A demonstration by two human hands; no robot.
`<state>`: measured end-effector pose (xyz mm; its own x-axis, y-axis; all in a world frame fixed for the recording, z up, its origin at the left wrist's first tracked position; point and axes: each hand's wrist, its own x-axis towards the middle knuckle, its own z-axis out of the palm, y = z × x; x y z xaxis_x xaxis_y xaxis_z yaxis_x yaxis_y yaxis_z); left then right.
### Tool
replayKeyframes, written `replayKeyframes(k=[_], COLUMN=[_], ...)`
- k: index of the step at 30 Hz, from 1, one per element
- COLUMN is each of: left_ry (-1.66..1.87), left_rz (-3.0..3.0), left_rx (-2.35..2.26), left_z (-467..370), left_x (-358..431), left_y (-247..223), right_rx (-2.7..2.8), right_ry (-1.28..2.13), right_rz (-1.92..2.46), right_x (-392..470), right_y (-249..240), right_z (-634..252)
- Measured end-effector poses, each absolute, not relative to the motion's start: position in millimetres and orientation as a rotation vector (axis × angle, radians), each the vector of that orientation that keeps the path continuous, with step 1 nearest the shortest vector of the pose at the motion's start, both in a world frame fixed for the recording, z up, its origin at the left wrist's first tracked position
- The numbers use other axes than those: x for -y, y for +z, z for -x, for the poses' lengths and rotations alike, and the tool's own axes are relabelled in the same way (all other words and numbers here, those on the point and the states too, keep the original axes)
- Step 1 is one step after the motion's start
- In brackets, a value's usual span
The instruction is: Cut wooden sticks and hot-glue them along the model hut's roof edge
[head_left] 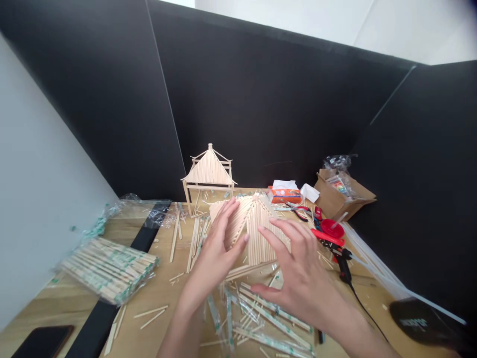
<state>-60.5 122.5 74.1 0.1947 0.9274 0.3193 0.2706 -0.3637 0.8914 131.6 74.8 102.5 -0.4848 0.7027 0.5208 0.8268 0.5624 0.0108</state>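
A pavilion roof built of wooden chopsticks (258,243) sits in the middle of the table, its ridges rising to a peak. My left hand (218,243) is at its left side, fingers stretched and thumb apart, covering part of that slope. Over the right slope, my right hand (301,263) spreads its fingers, the fingertips close to the sticks. Whether either hand presses on the roof, I cannot tell. Wrapped chopsticks (276,318) and torn paper sleeves lie below the hands. Farther back stands a second chopstick pavilion (209,171) on posts, with one slope covered.
At left lie a pack of wrapped chopsticks (110,268) and a phone (44,342). To the right are a glue gun (341,261) with a cord, a red dish (332,228), pliers (300,213), clear glue sticks (367,253), a tissue pack (285,194) and a paper bag (345,191). Black panels enclose the table.
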Motion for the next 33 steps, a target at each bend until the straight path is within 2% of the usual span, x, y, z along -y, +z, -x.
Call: replayKeyframes(k=[33], left_ry=[1.153], left_rz=[-1.805], left_rx=[-1.151], left_z=[62], left_x=[-122], left_y=[76], right_rx=[2.456], right_ry=[-0.370], right_rz=[1.228], right_x=[-97], right_y=[105], right_z=[-115])
